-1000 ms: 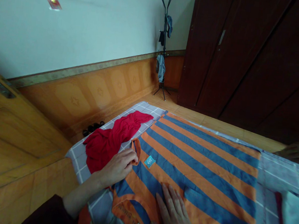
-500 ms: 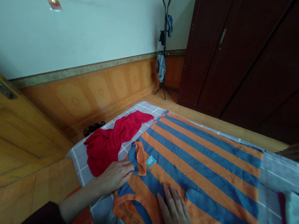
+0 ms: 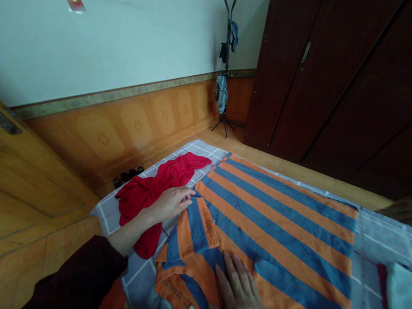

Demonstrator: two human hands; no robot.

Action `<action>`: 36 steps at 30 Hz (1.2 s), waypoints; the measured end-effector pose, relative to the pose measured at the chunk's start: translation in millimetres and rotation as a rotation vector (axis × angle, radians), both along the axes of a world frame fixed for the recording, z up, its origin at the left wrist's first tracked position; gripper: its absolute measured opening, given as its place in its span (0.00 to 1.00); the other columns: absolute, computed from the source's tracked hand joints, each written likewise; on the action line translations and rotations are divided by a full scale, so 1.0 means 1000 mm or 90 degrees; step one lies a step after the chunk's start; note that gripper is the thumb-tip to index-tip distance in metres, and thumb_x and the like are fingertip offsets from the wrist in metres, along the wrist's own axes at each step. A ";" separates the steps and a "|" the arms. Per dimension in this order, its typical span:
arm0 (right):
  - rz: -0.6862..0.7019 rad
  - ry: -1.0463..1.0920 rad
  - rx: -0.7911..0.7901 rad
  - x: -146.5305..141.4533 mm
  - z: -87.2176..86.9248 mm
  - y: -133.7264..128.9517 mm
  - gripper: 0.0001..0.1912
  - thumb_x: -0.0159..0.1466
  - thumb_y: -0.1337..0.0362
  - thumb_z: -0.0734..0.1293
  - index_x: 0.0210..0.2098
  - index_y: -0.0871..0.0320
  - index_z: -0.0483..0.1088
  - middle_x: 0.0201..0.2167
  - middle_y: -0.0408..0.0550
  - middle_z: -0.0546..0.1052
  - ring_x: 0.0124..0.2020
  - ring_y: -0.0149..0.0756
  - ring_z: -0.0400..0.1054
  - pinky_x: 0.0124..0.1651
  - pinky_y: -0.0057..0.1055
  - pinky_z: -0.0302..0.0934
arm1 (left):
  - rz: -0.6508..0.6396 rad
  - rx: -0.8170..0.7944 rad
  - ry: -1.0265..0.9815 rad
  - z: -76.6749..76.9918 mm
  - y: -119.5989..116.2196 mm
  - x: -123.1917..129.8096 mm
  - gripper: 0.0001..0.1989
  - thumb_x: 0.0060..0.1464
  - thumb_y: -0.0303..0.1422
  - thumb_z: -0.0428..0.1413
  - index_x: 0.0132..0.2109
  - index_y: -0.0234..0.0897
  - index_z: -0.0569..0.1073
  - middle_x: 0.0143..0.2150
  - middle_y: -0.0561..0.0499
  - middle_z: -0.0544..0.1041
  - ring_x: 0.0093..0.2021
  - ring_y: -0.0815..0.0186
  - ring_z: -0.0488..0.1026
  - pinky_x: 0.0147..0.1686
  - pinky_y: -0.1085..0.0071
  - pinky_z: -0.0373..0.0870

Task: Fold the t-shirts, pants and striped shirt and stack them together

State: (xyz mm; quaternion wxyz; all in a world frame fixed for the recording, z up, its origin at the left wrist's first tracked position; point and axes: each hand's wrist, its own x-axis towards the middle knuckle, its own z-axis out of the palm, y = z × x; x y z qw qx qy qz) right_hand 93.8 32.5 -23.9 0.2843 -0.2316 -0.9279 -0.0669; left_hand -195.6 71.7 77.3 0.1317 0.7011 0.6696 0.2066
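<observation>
From the head view, your hands are well apart. Your left hand [image 3: 170,205] has its fingertips at the folded edge of the orange-and-blue striped garment [image 3: 278,233], beside the red cloth [image 3: 163,182], on the checked bedsheet [image 3: 383,232]. Your right hand [image 3: 241,294] lies flat on the stripes; press evenly there to keep the fold smooth.

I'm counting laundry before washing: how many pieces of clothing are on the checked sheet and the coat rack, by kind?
Striped orange-and-blue garment: 1
Red garment: 1
Pale cloth at the right edge: 1
Pieces on the coat rack: 3
Total: 6
</observation>
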 end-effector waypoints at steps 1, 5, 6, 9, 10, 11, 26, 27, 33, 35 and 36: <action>-0.002 -0.001 -0.001 0.000 0.001 0.000 0.27 0.61 0.56 0.62 0.57 0.60 0.63 0.58 0.58 0.66 0.59 0.51 0.59 0.54 0.43 0.60 | -0.013 0.000 0.002 -0.003 0.009 -0.005 0.15 0.54 0.30 0.51 0.48 0.40 0.74 0.45 0.49 0.76 0.45 0.61 0.72 0.44 0.70 0.64; -0.005 -0.010 0.000 0.001 0.006 -0.002 0.27 0.61 0.57 0.62 0.58 0.60 0.63 0.59 0.57 0.65 0.59 0.51 0.58 0.53 0.42 0.61 | -0.039 -0.044 0.009 -0.018 0.035 -0.011 0.09 0.48 0.29 0.55 0.39 0.39 0.76 0.37 0.50 0.77 0.38 0.61 0.73 0.39 0.71 0.65; -0.004 -0.010 -0.002 0.001 0.007 -0.002 0.27 0.61 0.57 0.62 0.58 0.60 0.62 0.59 0.57 0.64 0.59 0.51 0.58 0.53 0.42 0.61 | -0.028 -0.046 0.010 -0.021 0.040 -0.011 0.06 0.48 0.30 0.55 0.35 0.38 0.76 0.33 0.51 0.77 0.35 0.62 0.72 0.36 0.72 0.64; -0.002 -0.021 -0.003 0.001 0.008 -0.003 0.28 0.61 0.57 0.62 0.59 0.61 0.61 0.59 0.58 0.63 0.59 0.51 0.58 0.53 0.43 0.61 | 0.006 -0.038 0.014 -0.028 0.048 -0.007 0.07 0.53 0.32 0.51 0.32 0.37 0.73 0.28 0.53 0.74 0.30 0.65 0.70 0.31 0.73 0.62; -0.003 -0.027 0.000 0.001 0.008 -0.003 0.28 0.61 0.57 0.62 0.59 0.62 0.61 0.59 0.59 0.64 0.59 0.52 0.58 0.52 0.43 0.62 | 0.016 -0.036 0.018 -0.030 0.048 -0.005 0.07 0.53 0.32 0.51 0.32 0.38 0.73 0.28 0.53 0.74 0.30 0.66 0.70 0.30 0.74 0.61; -0.004 -0.032 0.002 0.000 0.008 -0.003 0.28 0.61 0.57 0.62 0.58 0.62 0.62 0.59 0.59 0.64 0.59 0.52 0.59 0.52 0.43 0.62 | 0.024 -0.035 0.024 -0.032 0.048 -0.004 0.06 0.53 0.32 0.51 0.33 0.38 0.72 0.29 0.53 0.74 0.31 0.66 0.70 0.30 0.74 0.61; 0.009 0.005 -0.042 0.003 0.006 -0.004 0.27 0.62 0.59 0.60 0.60 0.61 0.60 0.62 0.59 0.60 0.62 0.52 0.53 0.54 0.46 0.61 | -0.107 -0.072 0.081 -0.009 -0.025 0.029 0.14 0.48 0.44 0.60 0.36 0.40 0.70 0.35 0.51 0.73 0.35 0.61 0.71 0.32 0.71 0.60; 0.008 0.002 -0.036 0.003 0.006 -0.004 0.27 0.62 0.59 0.60 0.59 0.62 0.60 0.62 0.60 0.60 0.62 0.52 0.53 0.54 0.46 0.62 | -0.142 -0.092 0.094 -0.011 -0.033 0.037 0.14 0.47 0.44 0.60 0.36 0.40 0.70 0.34 0.52 0.73 0.33 0.62 0.71 0.30 0.71 0.59; 0.014 -0.029 -0.017 0.001 0.007 -0.004 0.27 0.61 0.59 0.61 0.57 0.64 0.62 0.60 0.64 0.61 0.61 0.55 0.54 0.52 0.47 0.62 | -0.064 -0.058 0.103 -0.029 -0.040 0.060 0.05 0.57 0.28 0.48 0.35 0.39 0.68 0.31 0.53 0.73 0.31 0.66 0.71 0.30 0.72 0.59; 0.010 -0.035 -0.025 0.001 0.006 -0.004 0.27 0.62 0.59 0.60 0.58 0.64 0.62 0.60 0.63 0.61 0.61 0.55 0.54 0.52 0.47 0.62 | -0.073 -0.051 0.062 -0.032 -0.037 0.064 0.04 0.57 0.28 0.49 0.36 0.39 0.68 0.31 0.53 0.73 0.32 0.66 0.71 0.32 0.73 0.60; 0.007 -0.036 -0.033 0.001 0.006 -0.004 0.27 0.62 0.60 0.60 0.58 0.64 0.61 0.61 0.62 0.60 0.61 0.54 0.54 0.53 0.47 0.62 | -0.098 -0.057 0.048 -0.032 -0.037 0.066 0.03 0.57 0.29 0.50 0.37 0.39 0.69 0.33 0.53 0.74 0.33 0.66 0.72 0.33 0.73 0.61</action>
